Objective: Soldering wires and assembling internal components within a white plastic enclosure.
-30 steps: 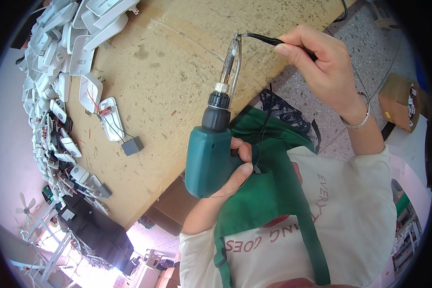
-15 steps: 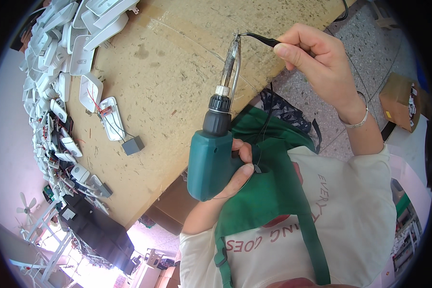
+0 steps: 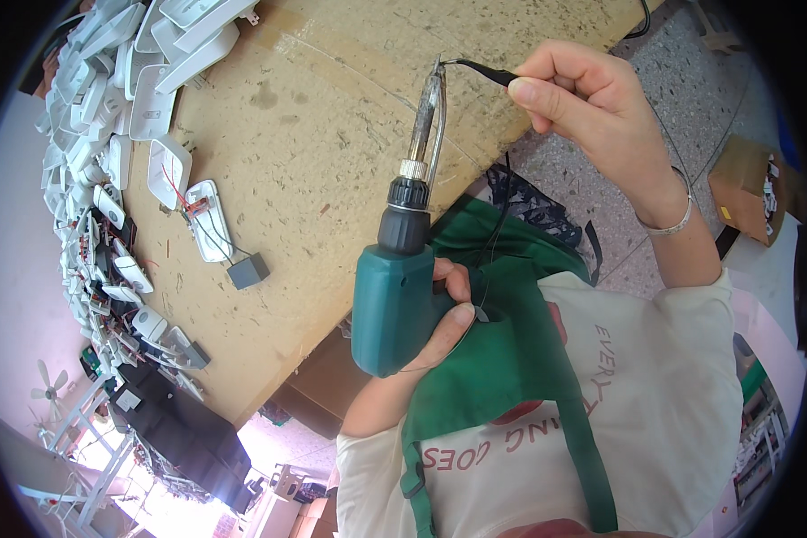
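My left hand (image 3: 453,314) grips the handle of a teal soldering gun (image 3: 390,309), its fingers partly hidden behind the body. The gun's metal barrel points away from me, over the table, with a thin feed tube beside it. My right hand (image 3: 592,117) pinches black tweezers (image 3: 486,72) with a bent tip. The tweezers' tip meets the end of the soldering tip (image 3: 438,68); whether something tiny is between them I cannot tell. To the left lies a white plastic casing (image 3: 211,235) with a small board, wires and a grey block (image 3: 248,271) attached.
The worn wooden table (image 3: 296,179) carries a long heap of white plastic casings (image 3: 108,90) along its left side. A black box (image 3: 184,430) stands at the lower left. On the right, a cardboard box (image 3: 740,193) holds small parts. A dark cord (image 3: 506,193) hangs beside my green apron.
My right hand and the tweezers have shifted slightly to the left. The soldering tip has moved a little left and up, still against the tweezers. My left hand keeps its grip.
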A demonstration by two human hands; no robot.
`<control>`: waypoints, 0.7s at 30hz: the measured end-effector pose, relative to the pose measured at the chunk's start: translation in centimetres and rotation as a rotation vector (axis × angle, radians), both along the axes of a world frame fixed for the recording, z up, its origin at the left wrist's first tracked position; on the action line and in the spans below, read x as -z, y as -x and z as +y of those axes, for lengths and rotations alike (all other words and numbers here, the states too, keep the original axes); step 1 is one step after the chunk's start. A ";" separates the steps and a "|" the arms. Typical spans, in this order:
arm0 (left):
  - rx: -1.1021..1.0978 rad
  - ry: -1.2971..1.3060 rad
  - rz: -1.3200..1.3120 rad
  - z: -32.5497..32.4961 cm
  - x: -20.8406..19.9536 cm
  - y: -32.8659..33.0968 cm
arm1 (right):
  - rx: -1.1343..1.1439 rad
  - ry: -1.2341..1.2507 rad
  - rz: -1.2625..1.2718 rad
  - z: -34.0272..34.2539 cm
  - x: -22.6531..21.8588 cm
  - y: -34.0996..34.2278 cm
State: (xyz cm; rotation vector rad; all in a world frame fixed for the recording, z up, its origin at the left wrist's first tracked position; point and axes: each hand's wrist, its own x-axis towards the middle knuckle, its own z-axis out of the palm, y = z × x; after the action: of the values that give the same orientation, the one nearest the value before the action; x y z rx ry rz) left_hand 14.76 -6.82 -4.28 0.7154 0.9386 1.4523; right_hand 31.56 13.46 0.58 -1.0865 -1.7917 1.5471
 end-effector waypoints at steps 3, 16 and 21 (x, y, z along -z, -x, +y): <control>-0.001 -0.004 -0.028 0.1 -0.2 -0.1 | 0.014 0.038 0.007 0.0 0.2 -0.1; -0.012 0.006 0.003 0.3 -0.5 0.0 | 0.049 0.092 0.081 0.1 0.4 0.0; 0.014 0.019 0.027 -0.1 -0.4 0.1 | 0.106 0.046 0.149 2.0 1.0 -1.1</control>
State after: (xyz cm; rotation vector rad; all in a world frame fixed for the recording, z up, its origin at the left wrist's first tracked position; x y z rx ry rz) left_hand 14.62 -6.91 -3.84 0.7274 0.9655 1.4228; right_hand 32.65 15.47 -0.44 -1.0409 -1.5815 1.5691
